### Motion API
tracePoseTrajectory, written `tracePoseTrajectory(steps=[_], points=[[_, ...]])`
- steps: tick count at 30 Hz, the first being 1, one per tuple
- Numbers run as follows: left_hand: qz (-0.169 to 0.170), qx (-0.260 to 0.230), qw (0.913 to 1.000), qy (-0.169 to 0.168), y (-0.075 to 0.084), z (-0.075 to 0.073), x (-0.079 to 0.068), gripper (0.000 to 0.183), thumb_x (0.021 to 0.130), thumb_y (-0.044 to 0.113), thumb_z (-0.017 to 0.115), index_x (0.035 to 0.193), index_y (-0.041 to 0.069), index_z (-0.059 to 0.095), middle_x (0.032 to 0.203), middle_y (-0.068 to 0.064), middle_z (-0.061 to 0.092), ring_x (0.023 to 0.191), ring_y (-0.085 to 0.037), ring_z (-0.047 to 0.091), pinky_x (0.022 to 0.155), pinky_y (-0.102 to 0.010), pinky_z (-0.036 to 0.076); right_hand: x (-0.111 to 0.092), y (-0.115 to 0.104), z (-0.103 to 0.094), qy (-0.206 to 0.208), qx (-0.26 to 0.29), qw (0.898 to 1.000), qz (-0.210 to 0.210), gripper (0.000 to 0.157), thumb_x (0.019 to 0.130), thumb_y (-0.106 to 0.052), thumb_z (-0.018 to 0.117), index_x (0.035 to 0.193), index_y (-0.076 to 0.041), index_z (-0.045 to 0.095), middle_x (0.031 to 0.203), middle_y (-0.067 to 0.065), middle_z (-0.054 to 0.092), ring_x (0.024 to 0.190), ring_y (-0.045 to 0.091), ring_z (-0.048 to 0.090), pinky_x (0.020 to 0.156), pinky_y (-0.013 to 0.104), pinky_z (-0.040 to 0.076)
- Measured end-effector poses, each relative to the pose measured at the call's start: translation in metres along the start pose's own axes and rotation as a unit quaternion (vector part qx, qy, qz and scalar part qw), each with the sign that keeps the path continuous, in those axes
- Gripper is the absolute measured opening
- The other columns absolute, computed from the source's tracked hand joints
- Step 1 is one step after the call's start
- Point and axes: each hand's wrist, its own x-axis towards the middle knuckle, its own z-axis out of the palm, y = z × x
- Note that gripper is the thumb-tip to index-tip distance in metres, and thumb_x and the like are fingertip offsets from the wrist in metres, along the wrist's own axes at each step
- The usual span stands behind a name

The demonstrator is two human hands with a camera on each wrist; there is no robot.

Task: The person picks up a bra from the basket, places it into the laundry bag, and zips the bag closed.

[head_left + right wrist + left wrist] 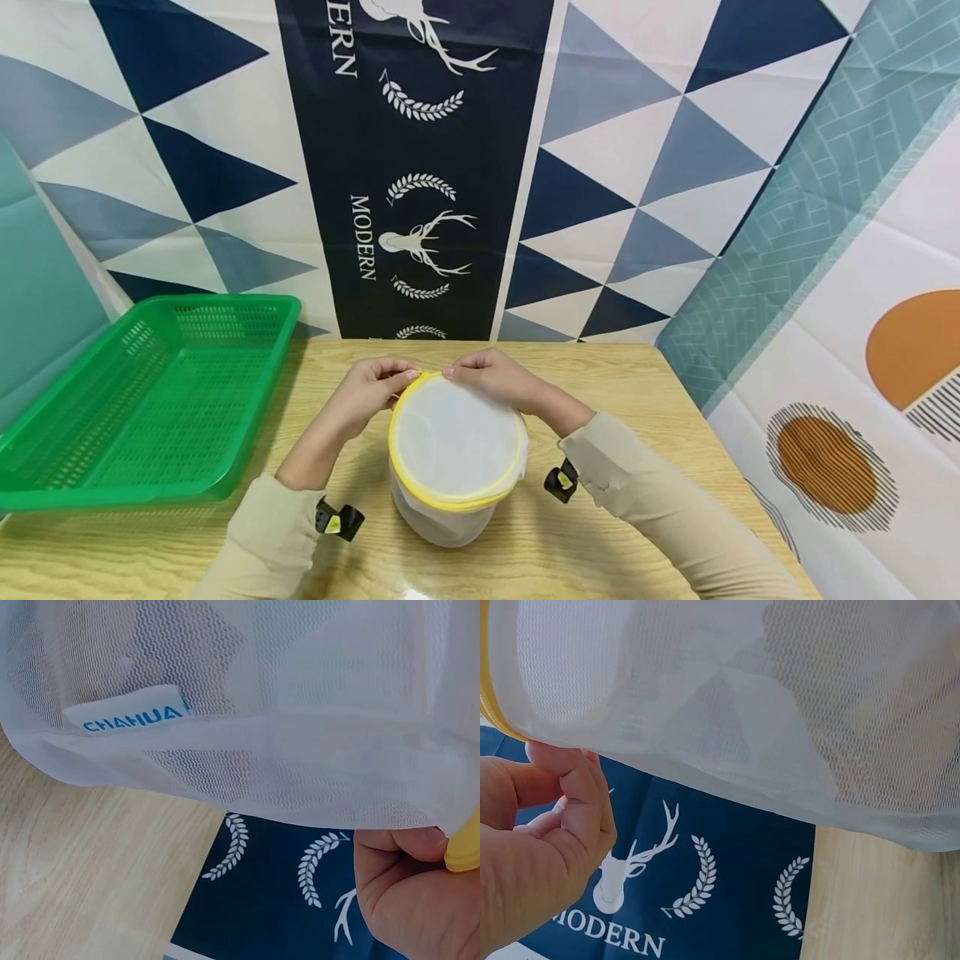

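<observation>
A round white mesh laundry bag [457,442] with a yellow zipper rim stands on the table in the head view, its flat lid facing up. At the rim's far left, my left hand [372,390] pinches the yellow edge between thumb and fingers. My right hand [495,379] grips the same rim a little further right, its thumb on the lid side. Both wrist views show the bag's see-through mesh wall [705,697] close up. A white label [127,711] reading CHAHUA is sewn on the wall in the right wrist view.
A green plastic basket [258,400] with slotted sides stands at the left of the wooden table [600,533]. Behind the table hangs a patterned cloth [420,167] with deer heads and triangles. Another printed wall cover [825,375] borders the right side.
</observation>
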Motion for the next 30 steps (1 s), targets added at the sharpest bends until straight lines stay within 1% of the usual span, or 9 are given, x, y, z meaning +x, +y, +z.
tracePoseTrajectory(steps=[5, 10, 15, 21, 28, 30], points=[[-0.011, -0.01, 0.9999, -0.008, 0.001, -0.001, 0.001, 0.028, 0.089, 0.017, 0.052, 0.106, -0.004, 0.058, 0.087, -0.006, 0.062, 0.067, -0.011, 0.056, 0.061, -0.022, 0.049, 0.0, -0.002, 0.0, 0.0, 0.004, 1.0, 0.012, 0.026, 0.089, -0.032, 0.049, 0.097, -0.013, 0.065, 0.076, 0.005, 0.062, 0.052, 0.012, 0.058, 0.048, 0.028, 0.05], [-0.014, -0.011, 0.9998, -0.01, 0.002, -0.002, 0.001, 0.028, 0.089, 0.016, 0.052, 0.107, -0.005, 0.057, 0.085, -0.005, 0.062, 0.068, -0.011, 0.056, 0.062, -0.023, 0.05, -0.001, -0.005, 0.003, 0.004, 0.009, 1.0, 0.016, 0.027, 0.089, -0.032, 0.05, 0.096, -0.011, 0.065, 0.073, 0.004, 0.061, 0.051, 0.011, 0.058, 0.047, 0.027, 0.05], [-0.015, -0.006, 0.9998, -0.012, 0.001, -0.003, 0.001, 0.028, 0.089, 0.017, 0.052, 0.106, -0.005, 0.057, 0.088, -0.007, 0.062, 0.069, -0.011, 0.057, 0.064, -0.024, 0.05, -0.003, -0.006, 0.006, 0.003, 0.022, 0.999, 0.023, 0.029, 0.089, -0.031, 0.049, 0.095, -0.008, 0.065, 0.07, 0.003, 0.06, 0.05, 0.011, 0.057, 0.046, 0.026, 0.049], [-0.011, -0.004, 0.9998, -0.016, 0.0, -0.004, 0.002, 0.028, 0.089, 0.017, 0.052, 0.107, -0.005, 0.057, 0.091, -0.009, 0.062, 0.069, -0.01, 0.058, 0.065, -0.025, 0.051, -0.003, -0.007, 0.008, 0.006, 0.021, 0.999, 0.027, 0.03, 0.09, -0.03, 0.048, 0.099, -0.006, 0.064, 0.07, 0.001, 0.061, 0.05, 0.01, 0.058, 0.047, 0.026, 0.049], [-0.012, 0.001, 0.9998, -0.014, 0.0, -0.004, 0.001, 0.029, 0.088, 0.017, 0.052, 0.107, -0.004, 0.057, 0.09, -0.009, 0.063, 0.067, -0.01, 0.057, 0.063, -0.023, 0.049, -0.017, -0.027, 0.01, 0.008, 0.017, 1.0, 0.024, 0.028, 0.092, -0.023, 0.046, 0.099, -0.002, 0.064, 0.067, -0.002, 0.059, 0.049, 0.007, 0.056, 0.048, 0.024, 0.049], [-0.011, 0.006, 0.9998, -0.012, 0.0, -0.004, 0.001, 0.029, 0.088, 0.018, 0.053, 0.107, -0.004, 0.058, 0.09, -0.009, 0.063, 0.066, -0.011, 0.056, 0.062, -0.022, 0.049, -0.019, -0.028, 0.01, 0.01, 0.016, 1.0, 0.024, 0.028, 0.092, -0.023, 0.046, 0.099, -0.002, 0.064, 0.067, -0.001, 0.059, 0.049, 0.007, 0.056, 0.048, 0.024, 0.049]])
